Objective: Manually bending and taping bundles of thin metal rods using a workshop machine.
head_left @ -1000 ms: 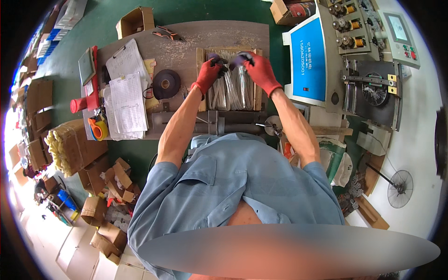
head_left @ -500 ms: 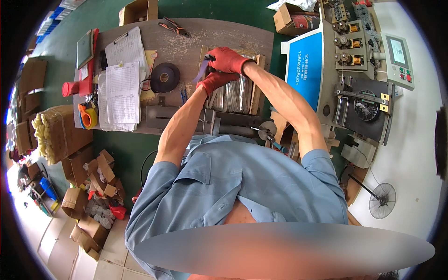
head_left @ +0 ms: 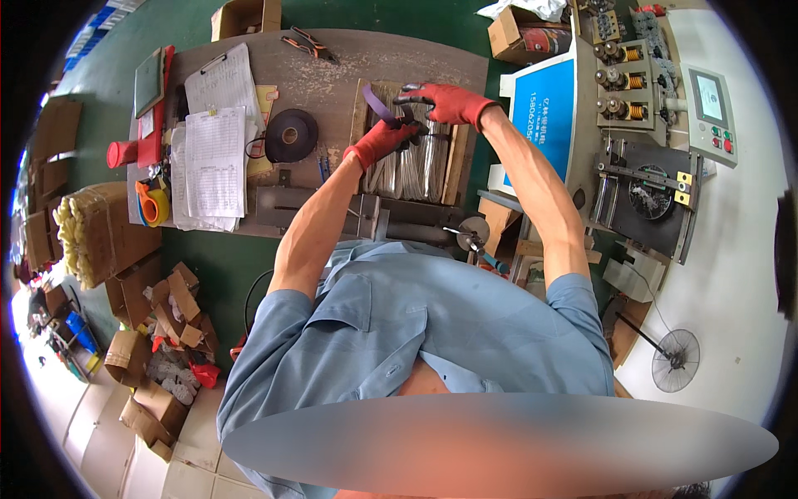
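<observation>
My left hand (head_left: 386,141), in a red glove with dark fingers, is closed at the left part of a wooden box (head_left: 455,166) full of thin silvery strips (head_left: 407,176). A curved purple strip (head_left: 377,103) sticks up from its fingers. Above the box's right side, my right hand (head_left: 453,103), gloved alike, has its fingers stretched to the left and the thumb apart, with nothing seen in them. The two hands are close together but apart. A roll of dark tape (head_left: 278,148) lies on the bench left of the box.
Papers (head_left: 214,170), orange-handled pliers (head_left: 309,46) and a yellow-orange tape dispenser (head_left: 153,205) lie on the bench (head_left: 399,62). Along its near edge runs a dark metal fixture (head_left: 307,208). A machine with a blue panel (head_left: 540,121) stands to the right.
My right hand has come away from the left, moving right, and its fingers have spread. My left hand has shifted slightly right with the purple strip, which now curves upward.
</observation>
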